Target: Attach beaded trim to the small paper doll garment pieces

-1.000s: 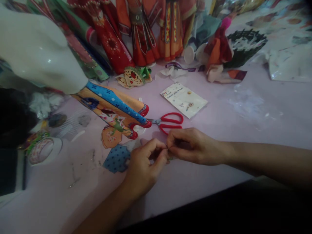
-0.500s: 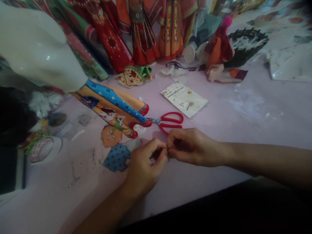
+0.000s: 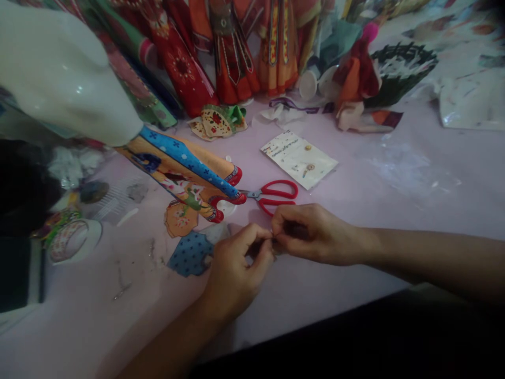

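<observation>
Fingertip to fingertip, my left hand and my right hand meet over the table, both pinched. Whatever sits between them is too small and too hidden to name. Just beyond my right hand lie scissors with red handles. A blue star-dotted fabric piece rests beside my left hand, partly covered by it. Behind that is an orange floral fabric piece. A white doll-like form in an orange and blue patterned skirt with red scalloped tips leans in from the left.
Dressed dolls line the back. A white card with small trinkets lies past the scissors, a dark basket at the back right. On the left are a tape roll and pins. Clear plastic lies right.
Both hands keep pinching at the same spot, with hardly any finger movement. The whole view has shifted very slightly.
</observation>
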{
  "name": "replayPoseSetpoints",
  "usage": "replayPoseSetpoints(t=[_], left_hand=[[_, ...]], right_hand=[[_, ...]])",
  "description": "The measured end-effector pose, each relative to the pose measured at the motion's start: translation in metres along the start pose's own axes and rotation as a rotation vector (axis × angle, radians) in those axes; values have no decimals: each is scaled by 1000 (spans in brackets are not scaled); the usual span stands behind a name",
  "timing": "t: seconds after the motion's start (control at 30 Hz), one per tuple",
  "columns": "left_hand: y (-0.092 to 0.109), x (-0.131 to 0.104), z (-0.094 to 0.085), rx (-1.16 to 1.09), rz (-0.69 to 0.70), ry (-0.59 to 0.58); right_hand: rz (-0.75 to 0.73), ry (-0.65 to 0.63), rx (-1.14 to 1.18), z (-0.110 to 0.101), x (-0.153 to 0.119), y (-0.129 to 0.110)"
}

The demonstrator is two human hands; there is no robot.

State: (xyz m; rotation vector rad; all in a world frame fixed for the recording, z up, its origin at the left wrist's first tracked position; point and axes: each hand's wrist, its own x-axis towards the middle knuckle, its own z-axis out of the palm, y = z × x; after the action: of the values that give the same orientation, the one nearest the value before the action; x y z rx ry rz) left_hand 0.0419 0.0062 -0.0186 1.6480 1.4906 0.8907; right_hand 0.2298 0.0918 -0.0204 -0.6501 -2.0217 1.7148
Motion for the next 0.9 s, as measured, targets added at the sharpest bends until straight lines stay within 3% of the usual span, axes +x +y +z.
replayPoseSetpoints(t=[0.9], left_hand=[[-1,2,-2,-86,-58,-16]], right_hand=[[-11,-18,30,-1,-1,2]])
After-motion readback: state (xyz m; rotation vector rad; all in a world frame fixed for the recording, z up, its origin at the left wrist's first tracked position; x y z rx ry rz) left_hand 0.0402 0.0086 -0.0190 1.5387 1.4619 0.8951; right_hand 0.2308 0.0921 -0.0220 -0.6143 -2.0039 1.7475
